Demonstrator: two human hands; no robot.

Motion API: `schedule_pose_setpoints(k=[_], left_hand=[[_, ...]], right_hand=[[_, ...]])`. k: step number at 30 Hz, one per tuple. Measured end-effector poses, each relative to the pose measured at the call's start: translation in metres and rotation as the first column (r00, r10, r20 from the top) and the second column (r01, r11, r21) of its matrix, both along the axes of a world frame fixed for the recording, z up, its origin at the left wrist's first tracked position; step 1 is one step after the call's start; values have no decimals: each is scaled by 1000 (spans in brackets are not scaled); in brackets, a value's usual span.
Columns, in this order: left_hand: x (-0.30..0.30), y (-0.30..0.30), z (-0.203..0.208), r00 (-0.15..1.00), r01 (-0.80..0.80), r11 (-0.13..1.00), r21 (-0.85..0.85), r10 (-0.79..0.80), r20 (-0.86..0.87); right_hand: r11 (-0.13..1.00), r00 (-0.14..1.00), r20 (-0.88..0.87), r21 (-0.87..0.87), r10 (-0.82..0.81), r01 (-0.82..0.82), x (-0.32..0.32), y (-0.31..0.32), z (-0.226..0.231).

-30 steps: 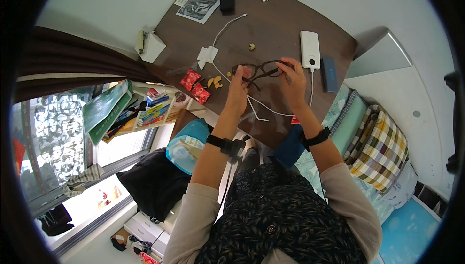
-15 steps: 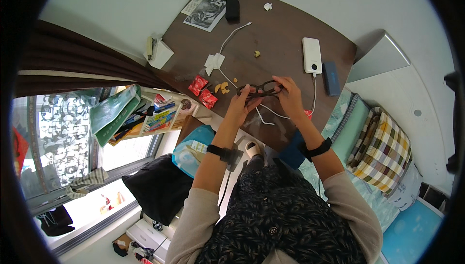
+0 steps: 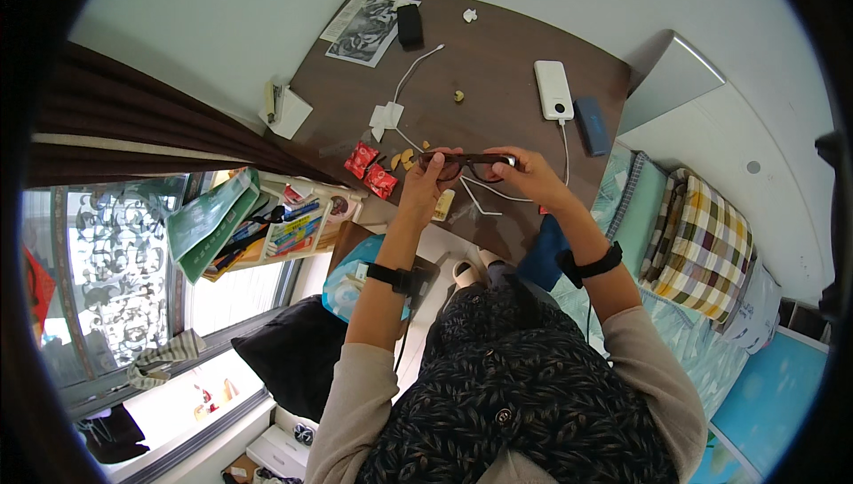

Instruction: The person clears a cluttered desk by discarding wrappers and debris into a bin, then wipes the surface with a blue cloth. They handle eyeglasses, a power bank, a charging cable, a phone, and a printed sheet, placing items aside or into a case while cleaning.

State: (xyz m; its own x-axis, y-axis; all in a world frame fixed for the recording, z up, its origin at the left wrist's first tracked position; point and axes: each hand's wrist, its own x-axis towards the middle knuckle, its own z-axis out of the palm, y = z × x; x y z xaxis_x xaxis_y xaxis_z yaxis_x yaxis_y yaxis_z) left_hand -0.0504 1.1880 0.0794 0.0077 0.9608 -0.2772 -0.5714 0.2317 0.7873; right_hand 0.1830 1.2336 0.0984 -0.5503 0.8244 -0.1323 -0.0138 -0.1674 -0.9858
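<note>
Both hands hold a pair of dark-framed glasses (image 3: 468, 161) above the near part of the brown table. My left hand (image 3: 425, 184) pinches the left end of the frame between thumb and fingers. At the other end, my right hand (image 3: 531, 177) grips the frame near its hinge. Beyond and left of the left hand lie red snack wrappers (image 3: 382, 180) and broken pieces of yellowish food (image 3: 402, 161). A small yellow item (image 3: 442, 205) shows just beside the left wrist, too small to identify. Under the hands runs a white cable (image 3: 498, 193).
A white power bank (image 3: 554, 91) and a dark blue case (image 3: 592, 126) lie at the table's right. Farther back are a black case (image 3: 410, 27) and a printed sheet (image 3: 363, 29). Bookshelf (image 3: 296, 228) stands left; a bed with a checked pillow (image 3: 702, 249) is at right.
The glasses have turned in my hands, and the lenses now face differently. My view has shifted slightly, so the table sits further left. A small yellow item has come into sight beside the left wrist.
</note>
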Motion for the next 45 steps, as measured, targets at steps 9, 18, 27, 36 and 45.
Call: schedule_pose_setpoints(k=[9, 18, 27, 36, 45], left_hand=[[3, -11, 21, 997, -14, 998, -67, 9, -74], [6, -20, 3, 964, 169, 978, -124, -190, -186], [24, -25, -65, 894, 320, 862, -393, -413, -177], [54, 32, -111, 840, 298, 840, -454, -457, -293], [87, 81, -134, 790, 215, 925, -313, -353, -501]], right_hand=[[777, 956, 172, 624, -239, 82, -8, -29, 12], [975, 999, 47, -219, -12, 22, 5, -47, -12], [856, 864, 153, -133, -480, 500, 116, -1, -89], [770, 739, 229, 97, -633, 630, 225, 176, -139], [669, 636, 398, -70, -661, 740, 254, 300, -223]])
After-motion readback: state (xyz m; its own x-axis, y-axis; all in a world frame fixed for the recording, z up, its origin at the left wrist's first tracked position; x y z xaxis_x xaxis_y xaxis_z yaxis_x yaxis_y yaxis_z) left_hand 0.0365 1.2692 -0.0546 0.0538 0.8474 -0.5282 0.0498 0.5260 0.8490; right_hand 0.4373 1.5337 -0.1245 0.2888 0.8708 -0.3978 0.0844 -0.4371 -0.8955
